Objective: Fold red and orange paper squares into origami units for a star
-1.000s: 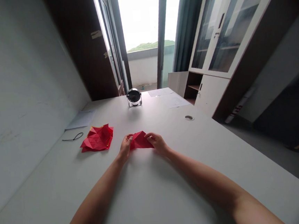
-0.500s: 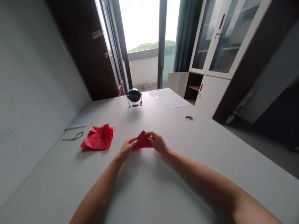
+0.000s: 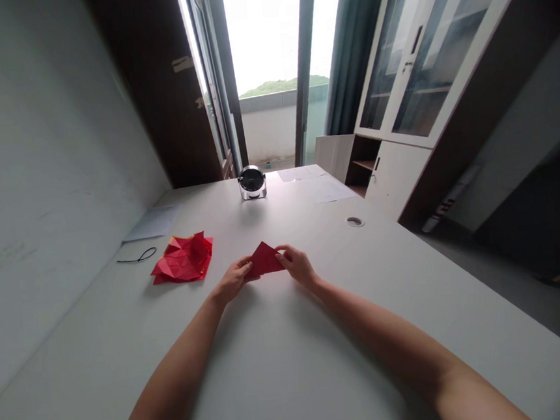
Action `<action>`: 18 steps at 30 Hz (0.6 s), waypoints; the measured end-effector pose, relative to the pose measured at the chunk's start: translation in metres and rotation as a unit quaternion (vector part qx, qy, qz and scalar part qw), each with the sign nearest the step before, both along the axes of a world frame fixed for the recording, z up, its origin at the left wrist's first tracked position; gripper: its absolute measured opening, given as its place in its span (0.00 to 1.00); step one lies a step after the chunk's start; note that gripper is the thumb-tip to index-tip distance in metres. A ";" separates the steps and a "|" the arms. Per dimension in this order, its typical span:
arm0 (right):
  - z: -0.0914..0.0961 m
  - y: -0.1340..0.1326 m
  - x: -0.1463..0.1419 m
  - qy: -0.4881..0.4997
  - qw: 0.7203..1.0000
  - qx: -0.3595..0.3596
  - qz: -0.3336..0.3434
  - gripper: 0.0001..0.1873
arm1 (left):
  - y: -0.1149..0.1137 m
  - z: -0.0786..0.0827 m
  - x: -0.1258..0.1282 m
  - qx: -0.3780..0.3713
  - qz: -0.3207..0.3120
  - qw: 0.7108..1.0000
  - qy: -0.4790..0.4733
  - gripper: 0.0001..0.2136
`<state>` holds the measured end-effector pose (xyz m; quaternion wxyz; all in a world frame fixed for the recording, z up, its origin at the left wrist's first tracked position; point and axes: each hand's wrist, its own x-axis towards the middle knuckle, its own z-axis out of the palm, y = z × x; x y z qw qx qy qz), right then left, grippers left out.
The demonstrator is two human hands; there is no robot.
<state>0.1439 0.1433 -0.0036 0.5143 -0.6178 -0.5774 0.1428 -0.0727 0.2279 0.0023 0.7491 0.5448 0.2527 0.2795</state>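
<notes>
A small red folded paper [image 3: 263,260] with a pointed top is held between both my hands just above the white table [image 3: 284,366]. My left hand [image 3: 234,279] pinches its left edge and my right hand [image 3: 297,265] pinches its right edge, fingers closed on the paper. To the left lies a pile of red creased papers [image 3: 182,259], apart from my hands.
A small round silver and black gadget [image 3: 251,182] stands at the far middle of the table. A black cord loop [image 3: 138,256] and a white sheet [image 3: 152,223] lie at the left by the wall. More sheets [image 3: 324,188] and a cable hole [image 3: 354,221] are at the right.
The red paper has gone from a wider flat shape to a narrower pointed one. My left hand has shifted right and my fingers have closed in on it.
</notes>
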 end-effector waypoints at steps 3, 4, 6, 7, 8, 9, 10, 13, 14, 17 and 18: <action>-0.002 0.002 0.002 -0.001 1.000 -0.006 -0.001 0.14 | -0.003 0.005 -0.001 0.010 -0.024 1.000 0.005 0.26; -0.002 0.002 0.002 0.000 1.000 -0.006 0.004 0.14 | -0.004 0.008 -0.001 0.016 -0.032 0.999 0.012 0.26; -0.002 0.002 0.001 -0.002 1.000 -0.010 0.020 0.14 | -0.007 0.011 0.001 0.030 -0.035 0.999 0.029 0.25; -0.002 0.001 0.000 -0.005 0.999 -0.015 0.032 0.13 | -0.008 0.011 0.002 0.038 -0.029 0.998 0.036 0.24; -0.001 0.000 -0.001 -0.009 0.999 -0.020 0.048 0.13 | -0.009 0.011 0.003 0.046 -0.020 0.998 0.044 0.22; -0.001 -0.001 -0.003 -0.013 0.997 -0.026 0.066 0.13 | -0.010 0.010 0.004 0.055 -0.010 0.997 0.051 0.21; -0.001 -0.002 -0.005 -0.018 0.996 -0.030 0.084 0.13 | -0.011 0.008 0.005 0.064 -0.001 0.996 0.060 0.20; 0.000 -0.004 -0.009 -0.026 0.992 -0.036 0.118 0.13 | -0.011 -0.001 0.008 0.083 0.028 0.993 0.081 0.19; 0.000 -0.005 -0.010 -0.023 0.992 -0.035 0.118 0.13 | -0.010 -0.004 0.008 0.085 0.038 0.992 0.080 0.19; 0.002 -0.004 -0.009 0.006 0.997 -0.016 0.078 0.14 | -0.007 -0.009 0.010 0.071 0.072 0.993 0.053 0.18; 0.003 -0.003 -0.007 0.018 0.999 -0.003 0.051 0.14 | -0.005 -0.010 0.010 0.063 0.081 0.994 0.040 0.18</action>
